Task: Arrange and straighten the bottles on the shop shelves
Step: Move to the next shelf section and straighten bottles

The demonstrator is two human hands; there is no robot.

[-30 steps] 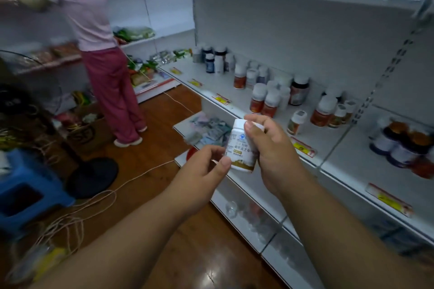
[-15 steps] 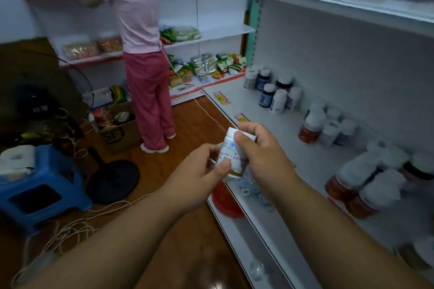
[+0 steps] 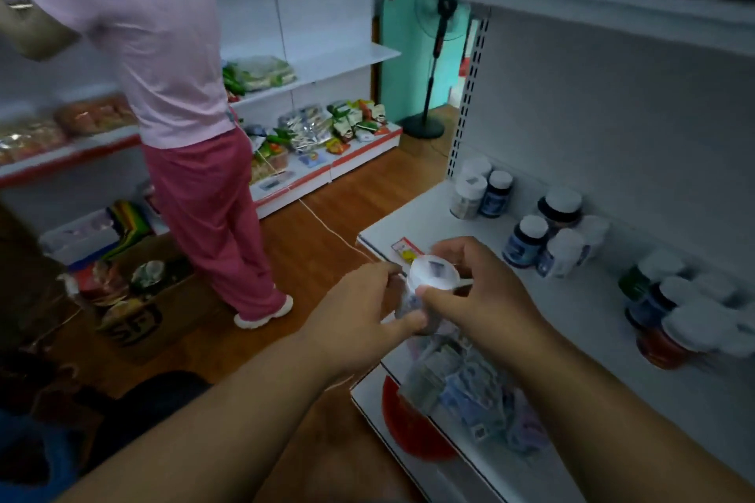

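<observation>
The white pill bottle [image 3: 425, 290] is now tipped so its white cap faces the camera, where a second ago its label side showed; it hangs in the air just over the front edge of the bottle shelf [image 3: 412, 227], near the shelf's left end. The left hand [image 3: 359, 310] pinches its lower body with thumb and fingers, and the right hand [image 3: 482, 298] wraps the upper part just under the cap, so both are clasped on it. The view has also swung left along the shelf, toward the dark blue bottles [image 3: 525, 241] and the white-capped bottles at the back [image 3: 474, 192]. I judge the bottle has been checked and is about to be stood upright in a free spot here; the red-bottomed bottles [image 3: 670, 339] crowd the right
</observation>
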